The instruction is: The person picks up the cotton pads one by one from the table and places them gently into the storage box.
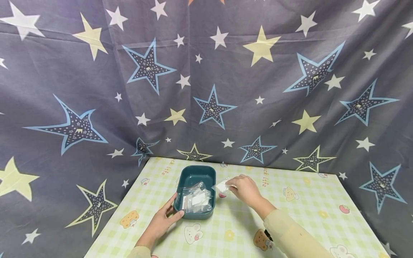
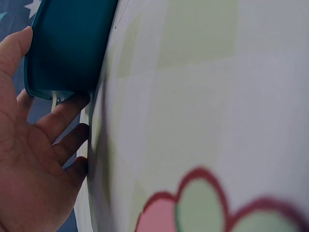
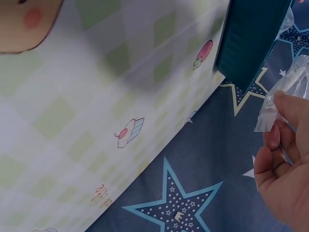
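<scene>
A teal plastic bin (image 1: 195,177) stands on the checked tablecloth and holds several small clear bags (image 1: 196,200). My left hand (image 1: 167,216) grips the bin's near left corner, thumb on the rim; the left wrist view shows my fingers (image 2: 63,121) under the bin (image 2: 67,43). My right hand (image 1: 243,188) pinches a small clear bag (image 1: 222,186) just right of the bin, a little above the table. In the right wrist view the bag (image 3: 285,94) hangs from my right fingertips (image 3: 289,104) beside the bin's wall (image 3: 251,38).
The table (image 1: 303,208) has a pale green checked cloth with cartoon animals. A grey star-patterned curtain (image 1: 206,79) hangs right behind it and down both sides. The table's far edge runs just behind the bin.
</scene>
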Available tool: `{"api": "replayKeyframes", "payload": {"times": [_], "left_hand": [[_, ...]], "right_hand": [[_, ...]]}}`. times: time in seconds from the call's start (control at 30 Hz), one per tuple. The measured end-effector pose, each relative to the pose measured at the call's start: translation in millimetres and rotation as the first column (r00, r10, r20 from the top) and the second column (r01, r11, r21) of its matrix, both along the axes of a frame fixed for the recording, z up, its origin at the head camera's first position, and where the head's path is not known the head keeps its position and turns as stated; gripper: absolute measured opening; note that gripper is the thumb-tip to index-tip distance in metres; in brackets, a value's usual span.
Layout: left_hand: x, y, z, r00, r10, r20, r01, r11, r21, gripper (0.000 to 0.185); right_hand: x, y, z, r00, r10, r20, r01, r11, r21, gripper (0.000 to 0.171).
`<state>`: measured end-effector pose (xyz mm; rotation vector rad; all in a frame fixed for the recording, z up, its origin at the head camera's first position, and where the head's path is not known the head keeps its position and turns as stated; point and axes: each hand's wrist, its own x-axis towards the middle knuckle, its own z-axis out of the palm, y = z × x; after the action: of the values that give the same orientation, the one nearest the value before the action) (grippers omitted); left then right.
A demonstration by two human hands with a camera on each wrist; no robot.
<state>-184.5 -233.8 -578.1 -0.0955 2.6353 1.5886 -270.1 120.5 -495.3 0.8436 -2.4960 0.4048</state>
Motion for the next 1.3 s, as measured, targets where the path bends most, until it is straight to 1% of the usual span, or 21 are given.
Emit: {"api": "replayKeyframes", "payload": {"times": [0.17,0.37,0.5,0.67,0.9,1.1,1.3], "left_hand": [[0.1,0.5,-0.9,1.0,-0.002,-0.003,0.002,1.0,-0.006,0.084],[0.7,1.4,0.1,1.0,0.001,0.006,-0.001,1.0,-0.01,0.084],[1.0,0.9,0.6,1.0,0.003,0.017,-0.003,1.0,-0.01,0.084],[0.2,-0.3,-0.1,1.0,0.004,0.013,-0.004,1.0,-0.021,0.085],[-1.2,-1.5,-1.3,1.0,-0.002,0.01,0.002,1.0,-0.016,0.088],[-2.8,-2.7,-1.7,1.0,-0.008,0.007,0.008,1.0,-0.027,0.087],[-1.5,-1.6,-0.6,1.0,-0.004,0.018,0.004,1.0,-0.016,0.086]], "right_hand": [[0.4,-9.4,3.7,0.999,0.032,-0.019,-0.032,0.999,-0.019,0.017],[-1.1,-23.4,12.1,0.999,0.037,0.002,-0.037,0.999,-0.023,0.017],[-4.9,-34.1,15.9,0.999,0.04,0.013,-0.04,0.999,-0.012,0.017],[-11.0,-49.1,18.2,0.999,0.045,0.022,-0.044,0.999,-0.016,0.017],[-19.3,-69.0,17.1,0.996,0.014,0.083,-0.009,0.998,-0.07,0.014],[-23.9,-84.1,13.6,0.99,-0.028,0.135,0.035,0.998,-0.055,0.014],[-23.9,-94.7,11.6,0.983,-0.033,0.181,0.046,0.997,-0.065,0.017]]}}
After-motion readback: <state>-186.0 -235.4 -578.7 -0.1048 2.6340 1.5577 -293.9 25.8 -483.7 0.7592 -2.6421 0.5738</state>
